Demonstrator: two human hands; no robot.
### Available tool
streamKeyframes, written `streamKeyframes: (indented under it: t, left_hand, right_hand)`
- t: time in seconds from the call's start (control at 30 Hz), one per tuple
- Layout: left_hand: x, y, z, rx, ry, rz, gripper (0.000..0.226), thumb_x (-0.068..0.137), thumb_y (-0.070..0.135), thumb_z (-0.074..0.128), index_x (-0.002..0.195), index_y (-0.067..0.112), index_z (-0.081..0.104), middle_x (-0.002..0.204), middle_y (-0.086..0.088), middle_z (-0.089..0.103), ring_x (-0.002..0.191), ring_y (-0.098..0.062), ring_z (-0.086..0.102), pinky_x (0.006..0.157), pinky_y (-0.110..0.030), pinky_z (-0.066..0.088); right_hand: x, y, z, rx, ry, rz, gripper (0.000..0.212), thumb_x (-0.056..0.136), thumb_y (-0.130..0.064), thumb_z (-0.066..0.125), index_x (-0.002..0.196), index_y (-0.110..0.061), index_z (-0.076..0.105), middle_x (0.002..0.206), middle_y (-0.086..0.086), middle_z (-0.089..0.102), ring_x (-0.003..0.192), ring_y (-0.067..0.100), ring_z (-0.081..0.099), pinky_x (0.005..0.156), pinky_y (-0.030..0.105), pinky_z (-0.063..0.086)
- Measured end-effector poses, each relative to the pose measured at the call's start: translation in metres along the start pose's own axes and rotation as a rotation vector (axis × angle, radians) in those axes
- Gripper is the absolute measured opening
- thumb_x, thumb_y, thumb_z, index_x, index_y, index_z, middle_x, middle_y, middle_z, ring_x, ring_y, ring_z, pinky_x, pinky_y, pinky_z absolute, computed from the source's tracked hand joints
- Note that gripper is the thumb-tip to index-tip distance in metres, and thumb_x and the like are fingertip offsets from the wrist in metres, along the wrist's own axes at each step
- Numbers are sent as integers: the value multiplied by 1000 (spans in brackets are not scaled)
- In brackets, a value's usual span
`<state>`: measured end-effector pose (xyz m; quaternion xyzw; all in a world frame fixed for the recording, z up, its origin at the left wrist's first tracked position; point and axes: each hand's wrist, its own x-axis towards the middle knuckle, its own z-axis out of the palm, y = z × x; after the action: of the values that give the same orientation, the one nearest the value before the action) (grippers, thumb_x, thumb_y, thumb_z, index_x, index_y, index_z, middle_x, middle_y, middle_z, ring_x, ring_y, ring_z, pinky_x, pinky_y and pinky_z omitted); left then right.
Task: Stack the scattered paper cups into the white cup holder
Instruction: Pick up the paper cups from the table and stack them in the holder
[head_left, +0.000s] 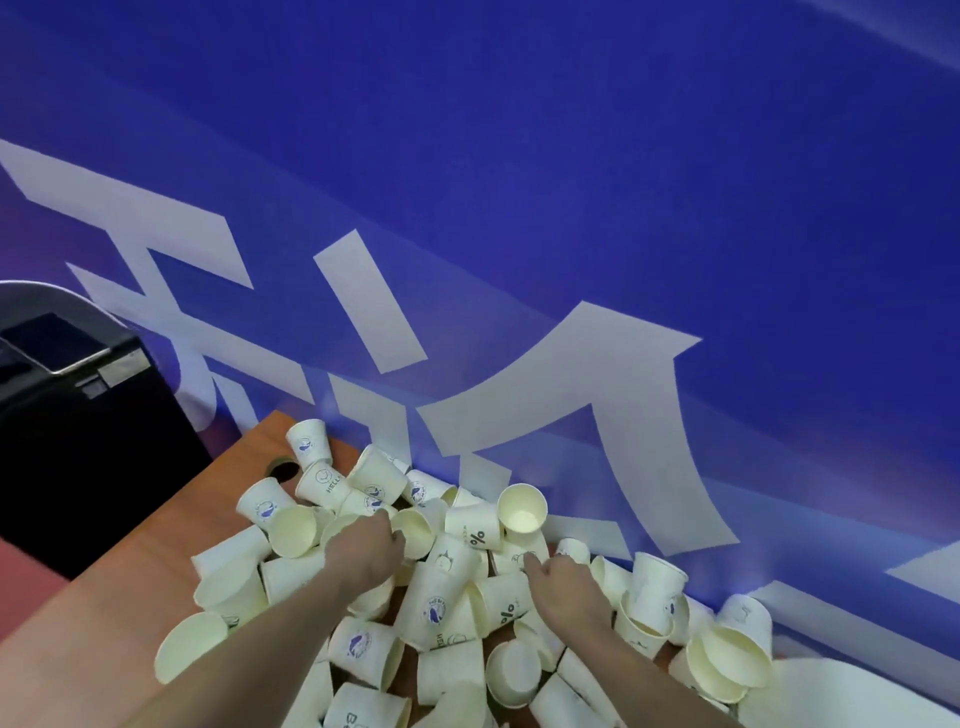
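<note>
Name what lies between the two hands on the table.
Head view: paper cups heaped on their sides fill the gap between left hand and right hand.

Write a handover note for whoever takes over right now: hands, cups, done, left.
Left hand: reaching into the pile of paper cups, fingers among the cups; grip hidden.
Right hand: resting on the pile, fingers curled; whether it holds a cup is unclear.
Cups: loose heap on the wooden table against the blue banner; most lie on their sides, few nested.
Done: nothing visibly stacked. The white cup holder is not identifiable in view.
Left: essentially all cups.
</note>
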<state>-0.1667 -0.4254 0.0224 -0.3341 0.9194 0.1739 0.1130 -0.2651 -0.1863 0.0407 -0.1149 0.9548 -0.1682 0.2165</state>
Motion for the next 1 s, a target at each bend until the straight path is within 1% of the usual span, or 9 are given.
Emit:
streamKeyframes:
  t: [0.1, 0.2, 0.33, 0.43, 0.53, 0.67, 0.83, 0.9, 1.0]
  left_hand:
    - [21, 0, 10, 55, -28, 7, 29, 99, 38, 36, 108, 14, 48, 107, -4, 62, 95, -23, 61, 70, -30, 42]
    - [35, 1, 17, 99, -6, 13, 30, 98, 39, 36, 112, 14, 45, 108, -4, 63, 97, -24, 63, 68, -31, 39]
    - [46, -2, 16, 236, 73, 27, 37, 101, 45, 29, 120, 17, 43, 108, -2, 65, 98, -24, 65, 68, -33, 38]
    - [49, -7, 11, 342, 124, 90, 38, 102, 45, 25, 124, 19, 42, 104, -1, 68, 94, -25, 67, 66, -34, 38]
    - [51, -4, 0, 478, 100, 168, 30, 103, 34, 27, 122, 20, 46, 109, -1, 67, 97, -26, 67, 68, -34, 41]
    - [44, 9, -9, 587, 58, 265, 30, 102, 26, 32, 118, 19, 57, 114, -2, 66, 103, -23, 65, 76, -33, 46]
    - [16, 25, -22, 557, 144, 333, 39, 99, 37, 32, 101, 19, 66, 101, -2, 68, 92, -23, 65, 67, -31, 39]
    - [1, 29, -32, 524, 168, 333, 38, 98, 38, 32, 93, 19, 65, 96, -2, 68, 88, -22, 64, 67, -31, 40]
    - [-22, 35, -44, 421, 202, 299, 30, 96, 39, 35, 83, 21, 55, 82, 0, 60, 75, -20, 57, 63, -29, 39]
  right_hand:
    - [26, -3, 10, -13, 0, 36, 57, 97, -59, 25, 93, -20, 68, 92, -2, 67, 86, 18, 62, 80, 34, 51]
    - [46, -4, 16, -9, 16, 42, 61, 97, -59, 22, 97, -20, 68, 95, 0, 67, 88, 19, 61, 72, 31, 46]
    - [61, -6, 19, 0, 70, 24, 49, 101, -49, 29, 97, -18, 67, 91, -3, 66, 82, 15, 59, 65, 27, 42]
    - [58, -5, 21, 23, 91, 11, 43, 102, -40, 32, 96, -16, 67, 88, -2, 64, 78, 13, 58, 61, 26, 41]
    - [49, -2, 21, 76, 54, 14, 39, 101, -36, 32, 94, -16, 64, 89, 1, 63, 81, 17, 60, 67, 29, 48]
    - [29, 5, 7, 90, 48, 1, 29, 98, -35, 34, 88, -20, 57, 91, 1, 64, 84, 18, 61, 73, 33, 52]
    - [-1, 18, -14, 85, 72, 16, 32, 97, -36, 37, 85, -17, 60, 83, 1, 63, 79, 18, 60, 68, 33, 50]
    - [-18, 23, -22, 79, 73, 33, 32, 97, -35, 39, 75, -19, 56, 80, 0, 60, 75, 18, 58, 61, 30, 44]
    - [-44, 33, -29, 114, 87, 55, 35, 94, -36, 43, 63, -22, 49, 74, 0, 60, 72, 19, 57, 60, 30, 41]
